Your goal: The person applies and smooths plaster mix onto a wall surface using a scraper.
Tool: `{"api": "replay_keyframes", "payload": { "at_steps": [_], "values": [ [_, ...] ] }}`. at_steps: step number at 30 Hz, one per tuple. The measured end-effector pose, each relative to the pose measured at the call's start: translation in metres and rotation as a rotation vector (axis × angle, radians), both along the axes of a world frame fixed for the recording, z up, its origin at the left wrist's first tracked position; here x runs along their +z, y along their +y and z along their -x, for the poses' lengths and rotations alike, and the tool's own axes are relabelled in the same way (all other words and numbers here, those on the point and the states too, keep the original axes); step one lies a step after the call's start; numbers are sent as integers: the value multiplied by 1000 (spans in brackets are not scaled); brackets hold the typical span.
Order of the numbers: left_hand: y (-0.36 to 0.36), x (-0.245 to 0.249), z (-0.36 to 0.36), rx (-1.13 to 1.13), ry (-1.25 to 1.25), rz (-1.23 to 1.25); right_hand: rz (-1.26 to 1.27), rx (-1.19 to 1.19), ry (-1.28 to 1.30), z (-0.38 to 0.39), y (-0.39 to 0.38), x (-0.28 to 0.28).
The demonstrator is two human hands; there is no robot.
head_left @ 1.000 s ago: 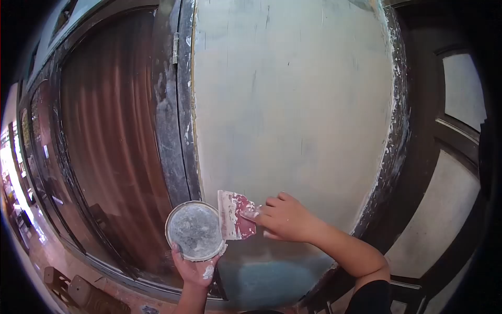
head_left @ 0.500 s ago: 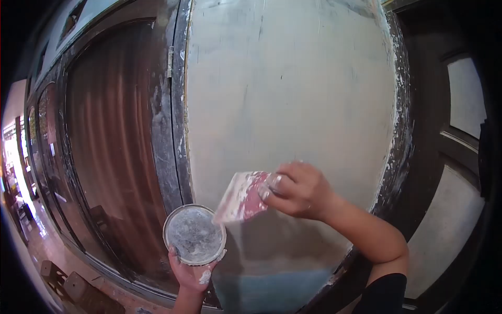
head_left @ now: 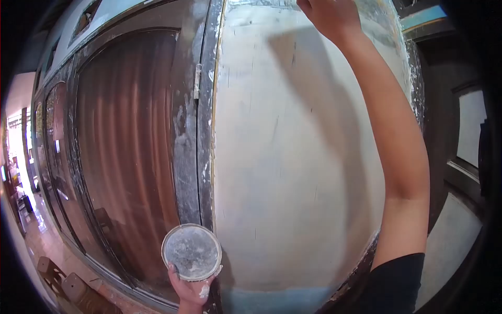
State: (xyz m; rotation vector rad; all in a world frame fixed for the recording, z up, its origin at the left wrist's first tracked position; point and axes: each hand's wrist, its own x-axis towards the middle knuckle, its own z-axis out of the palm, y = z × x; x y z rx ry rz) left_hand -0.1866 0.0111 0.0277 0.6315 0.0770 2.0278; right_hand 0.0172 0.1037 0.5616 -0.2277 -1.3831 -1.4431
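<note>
My left hand (head_left: 191, 293), with white putty on its skin, grips the lower rim of a round, grey-smeared can lid (head_left: 192, 252) in front of the door frame. High up at the top edge of the view, my right hand (head_left: 332, 15) is partly cut off, fingers curled. The red putty scraper that it held a moment earlier lies outside the frame. Below the hand and arm spreads a pale, putty-coated wall panel (head_left: 272, 157), marked with fine dark streaks; the arm's shadow falls across it.
A dark-framed glass door (head_left: 125, 157) with brown curtain behind it stands to the left, hinged (head_left: 197, 81) beside the panel. Brown plastic stools (head_left: 78, 288) sit low at the left. Another dark frame with pale panels (head_left: 468, 131) is at the right.
My right hand has risen from beside the lid to the top of the panel, taking the scraper out of view. The lid stays in my left hand, slightly lower in view.
</note>
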Motion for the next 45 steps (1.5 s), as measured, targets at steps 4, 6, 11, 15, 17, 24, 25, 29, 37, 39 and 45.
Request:
{"api": "replay_keyframes", "payload": {
  "at_steps": [4, 6, 11, 15, 17, 24, 25, 29, 37, 39, 45],
  "values": [
    [0, 11, 6, -43, -170, 11, 52, -185, 79, 39, 30, 59],
    [3, 5, 12, -27, -145, 33, 208, -242, 90, 46, 52, 56],
    [7, -1, 19, -134, -262, 60, 167, -381, 2, 50, 53, 15],
    [7, -10, 26, -101, -174, 74, 118, -344, -48, 25, 23, 28],
    [8, -12, 29, -93, -119, 84, 7, -84, 35, 16, 27, 45],
    [11, -18, 30, -105, -122, 50, 120, -451, 18, 14, 65, 30],
    [11, -20, 30, -109, -126, 49, 118, -455, 14, 10, 63, 26],
    [7, -21, 31, -119, -150, 58, 105, -312, -9, 14, 21, 25],
    [15, -24, 20, -150, -141, 86, 240, -355, 96, 53, 49, 48],
    [13, -25, 17, -141, -85, 105, 268, -387, 50, 55, 56, 27],
    [8, -23, 16, -138, -32, 125, 82, -256, -69, 39, 33, 31]
  ]
}}
